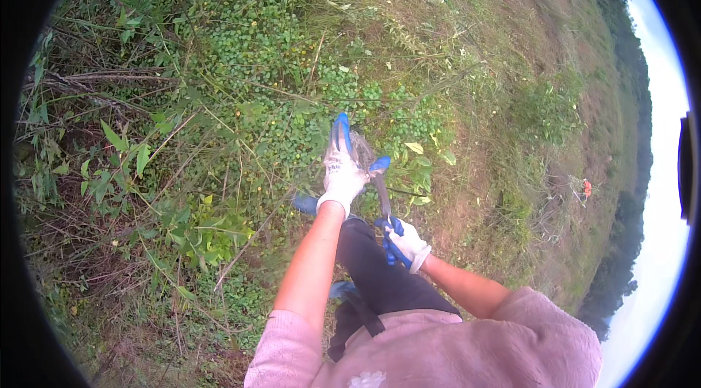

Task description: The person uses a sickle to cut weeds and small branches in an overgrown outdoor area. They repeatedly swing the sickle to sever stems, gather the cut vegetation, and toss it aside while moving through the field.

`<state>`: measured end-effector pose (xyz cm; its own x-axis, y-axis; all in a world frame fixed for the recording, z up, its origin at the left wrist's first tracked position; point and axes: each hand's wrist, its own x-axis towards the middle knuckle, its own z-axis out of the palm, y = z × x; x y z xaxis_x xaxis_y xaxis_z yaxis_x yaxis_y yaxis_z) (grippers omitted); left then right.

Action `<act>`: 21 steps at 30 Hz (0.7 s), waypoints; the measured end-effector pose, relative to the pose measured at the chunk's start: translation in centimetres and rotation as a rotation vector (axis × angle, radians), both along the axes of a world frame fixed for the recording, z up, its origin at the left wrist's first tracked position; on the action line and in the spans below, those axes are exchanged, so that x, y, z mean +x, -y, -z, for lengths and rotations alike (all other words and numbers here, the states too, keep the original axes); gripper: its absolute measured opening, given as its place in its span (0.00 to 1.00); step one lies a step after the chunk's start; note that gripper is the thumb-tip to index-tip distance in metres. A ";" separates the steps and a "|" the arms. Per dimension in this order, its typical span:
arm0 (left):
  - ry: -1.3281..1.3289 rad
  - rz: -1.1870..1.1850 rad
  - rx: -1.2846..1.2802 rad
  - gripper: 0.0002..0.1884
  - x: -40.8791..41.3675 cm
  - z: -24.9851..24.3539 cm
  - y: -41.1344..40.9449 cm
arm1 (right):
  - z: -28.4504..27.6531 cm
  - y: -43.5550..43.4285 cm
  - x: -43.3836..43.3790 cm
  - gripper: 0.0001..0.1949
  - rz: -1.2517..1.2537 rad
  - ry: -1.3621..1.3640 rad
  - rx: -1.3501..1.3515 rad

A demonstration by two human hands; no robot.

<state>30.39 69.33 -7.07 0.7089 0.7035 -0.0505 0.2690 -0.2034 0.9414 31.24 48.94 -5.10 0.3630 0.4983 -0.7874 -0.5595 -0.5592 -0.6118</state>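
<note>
My right hand (402, 243), in a white work glove with a blue coated palm, is closed around the handle end of a sickle (382, 196). The tool's dull, curved blade reaches up beside my left hand (342, 169), and part of it is blurred. On that hand is a matching glove, with fingers stretched out and the thumb apart. It hovers over low green plants (285, 130), and I see nothing clearly held in it. Whether the thumb touches the blade cannot be told.
Dry stalks and tall weeds (115, 169) tangle at the left. Blue footwear (305, 204) shows below my left hand. A grassy slope (493, 141) with reddish soil runs off to the right, where an orange-red object (587, 187) lies. Trees (630, 87) line the far edge.
</note>
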 end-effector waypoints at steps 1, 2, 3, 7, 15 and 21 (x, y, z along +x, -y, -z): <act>0.097 0.018 -0.024 0.44 0.3 0.6 0.0 | -0.2 0.1 -0.3 0.16 -0.011 -0.007 0.007; 0.319 0.038 -0.293 0.28 0.7 3.8 0.8 | -0.5 0.1 -0.5 0.16 -0.026 -0.015 0.015; 0.264 0.108 -0.418 0.24 0.8 3.8 1.5 | -0.6 0.2 -0.2 0.14 0.010 -0.057 0.004; 0.011 0.365 -0.250 0.10 -0.6 4.2 3.4 | -0.6 -1.8 1.3 0.10 0.181 -0.073 -0.162; 0.265 -0.084 -1.112 0.08 -5.8 8.1 7.5 | 12.5 -8.7 5.6 0.11 0.292 -0.423 -0.015; 0.253 -0.271 -1.066 0.09 -7.7 6.1 8.7 | 15.9 -10.6 4.9 0.12 0.359 -0.839 0.059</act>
